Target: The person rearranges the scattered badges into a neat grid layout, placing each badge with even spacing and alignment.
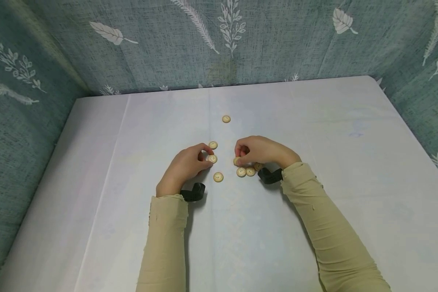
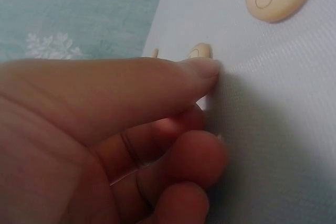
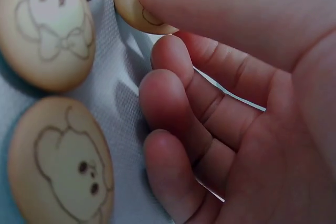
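My left hand (image 1: pixel 186 165) pinches a round pale wooden button (image 1: pixel 212 158) between thumb and forefinger, low at the tabletop. In the left wrist view the thumb (image 2: pixel 157 80) hides most of that grip. Above it lies one button (image 1: pixel 213 144), and below it another button (image 1: pixel 218 177) bearing a bear drawing. To the right, my right hand (image 1: pixel 260 151) grips a further button (image 3: pixel 137 6) at its edge, thumb over its face, other fingers curled. Two buttons, a left one (image 1: pixel 241 172) and a right one (image 1: pixel 250 171), lie side by side just below this hand.
A lone button (image 1: pixel 226 119) lies farther back on the white cloth-covered table (image 1: pixel 131 243). Another button (image 1: pixel 258 166) is partly hidden under the right wrist, by the black wrist camera (image 1: pixel 270 176). A green leaf-patterned curtain (image 1: pixel 168 48) stands behind the table.
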`<state>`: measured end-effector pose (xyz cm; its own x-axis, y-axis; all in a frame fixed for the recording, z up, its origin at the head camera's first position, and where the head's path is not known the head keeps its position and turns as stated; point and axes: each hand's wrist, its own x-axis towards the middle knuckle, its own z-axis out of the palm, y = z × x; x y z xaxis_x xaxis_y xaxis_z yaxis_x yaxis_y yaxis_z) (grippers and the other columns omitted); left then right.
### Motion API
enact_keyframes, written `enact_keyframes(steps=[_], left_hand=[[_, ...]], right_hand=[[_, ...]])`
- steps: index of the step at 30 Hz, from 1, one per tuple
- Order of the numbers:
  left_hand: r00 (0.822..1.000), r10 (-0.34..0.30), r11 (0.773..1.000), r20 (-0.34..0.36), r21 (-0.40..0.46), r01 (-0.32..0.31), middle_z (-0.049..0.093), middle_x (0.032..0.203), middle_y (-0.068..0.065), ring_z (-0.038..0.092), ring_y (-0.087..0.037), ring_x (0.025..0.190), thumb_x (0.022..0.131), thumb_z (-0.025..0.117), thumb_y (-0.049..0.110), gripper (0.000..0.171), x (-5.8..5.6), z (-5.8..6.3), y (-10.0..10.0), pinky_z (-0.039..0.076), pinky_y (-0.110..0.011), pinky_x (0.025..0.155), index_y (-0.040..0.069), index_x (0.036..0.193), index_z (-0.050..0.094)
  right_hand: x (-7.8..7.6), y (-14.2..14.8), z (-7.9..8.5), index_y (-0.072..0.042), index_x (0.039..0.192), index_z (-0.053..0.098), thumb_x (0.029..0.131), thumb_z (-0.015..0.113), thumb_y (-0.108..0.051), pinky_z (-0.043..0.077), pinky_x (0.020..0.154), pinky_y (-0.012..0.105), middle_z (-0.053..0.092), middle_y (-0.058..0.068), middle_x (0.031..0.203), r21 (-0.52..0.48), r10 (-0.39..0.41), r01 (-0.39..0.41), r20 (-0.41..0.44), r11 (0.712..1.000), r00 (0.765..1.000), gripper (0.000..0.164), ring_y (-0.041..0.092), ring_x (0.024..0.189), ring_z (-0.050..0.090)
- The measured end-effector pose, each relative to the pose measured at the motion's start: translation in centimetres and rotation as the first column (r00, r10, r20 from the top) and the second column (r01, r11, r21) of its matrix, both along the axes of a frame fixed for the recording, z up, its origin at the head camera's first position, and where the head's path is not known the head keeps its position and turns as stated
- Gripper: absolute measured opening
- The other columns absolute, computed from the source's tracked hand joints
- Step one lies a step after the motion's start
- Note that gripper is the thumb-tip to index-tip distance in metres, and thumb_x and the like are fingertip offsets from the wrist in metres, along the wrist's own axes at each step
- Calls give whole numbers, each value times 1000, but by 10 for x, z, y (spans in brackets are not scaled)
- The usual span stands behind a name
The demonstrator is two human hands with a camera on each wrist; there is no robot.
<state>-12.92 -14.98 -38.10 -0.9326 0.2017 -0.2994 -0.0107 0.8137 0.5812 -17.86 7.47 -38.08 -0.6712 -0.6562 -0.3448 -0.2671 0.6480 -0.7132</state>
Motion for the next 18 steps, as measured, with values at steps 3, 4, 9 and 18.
enact_keyframes(steps=[3,4,9,18], left_hand=[[1000,2,1000,-3,-4,-2,52,77,-3,48,-18,64,83,61,25,21,0,-1,0,38,-31,61,20,103,56],[1000,1,1000,-3,-6,-1,52,77,-3,48,-18,64,83,61,25,21,0,-1,0,38,-31,61,20,103,57],[1000,6,1000,-4,-8,-6,52,77,-3,48,-18,65,83,62,26,22,0,-2,0,38,-31,62,20,103,57],[1000,3,1000,-5,-10,-3,53,78,-2,50,-18,65,83,62,27,21,0,-1,0,38,-31,62,21,102,56]], right_hand=[[-1,0,-2,-14,82,57,81,65,-25,42,60,31,53,2,71,-5,-2,2,-14,1000,1000,14,16,64,50],[-1,0,-3,-14,82,57,81,65,-26,42,60,31,54,2,72,-9,-7,7,-14,1000,1000,15,16,64,50],[-3,0,-3,-13,83,59,82,65,-28,41,62,31,58,1,75,-30,-26,25,-21,999,999,16,16,66,50],[-5,2,-7,-15,84,59,81,65,-32,40,63,32,58,1,76,-39,-74,74,-12,997,997,18,18,67,50]])
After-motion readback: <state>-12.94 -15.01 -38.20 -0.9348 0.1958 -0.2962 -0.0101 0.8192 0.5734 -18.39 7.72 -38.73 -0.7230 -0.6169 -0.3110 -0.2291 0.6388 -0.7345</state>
